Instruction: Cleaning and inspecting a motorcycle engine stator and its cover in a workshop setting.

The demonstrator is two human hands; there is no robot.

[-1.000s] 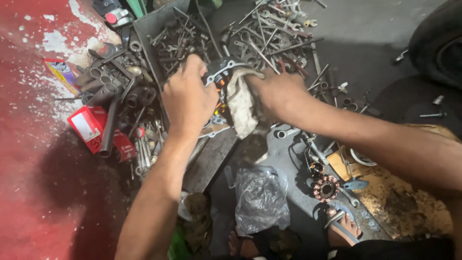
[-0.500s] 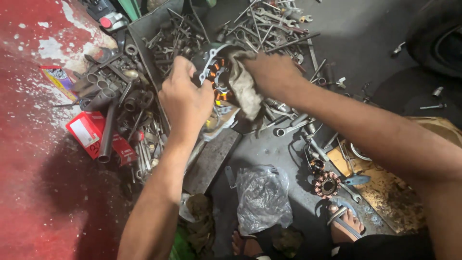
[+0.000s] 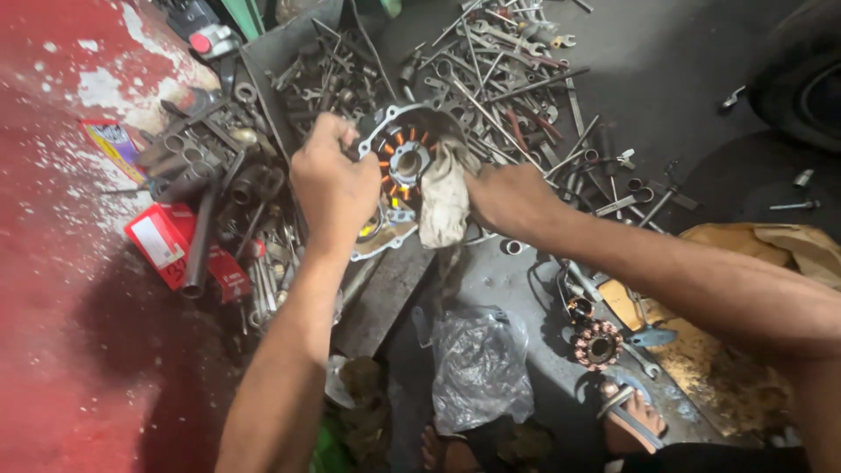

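My left hand (image 3: 335, 182) grips the left rim of a round metal engine cover with orange stator coils (image 3: 404, 158) inside, holding it tilted up above the floor. My right hand (image 3: 508, 199) holds a dirty whitish rag (image 3: 444, 200) pressed against the cover's right side. The rag hangs down over the cover's lower edge. A flat grey gasket-like plate (image 3: 383, 241) lies under the cover.
Piles of wrenches and sockets (image 3: 517, 79) cover the dark floor behind. Red boxes (image 3: 171, 245) and metal tubes (image 3: 206, 171) lie left on the red floor. A crumpled plastic bag (image 3: 480, 363), a loose copper stator (image 3: 599, 343) and feet in sandals (image 3: 626, 412) are near me.
Both hands have lifted and turned the cover, so its orange coils now face the camera. The rag has shifted down its right side.
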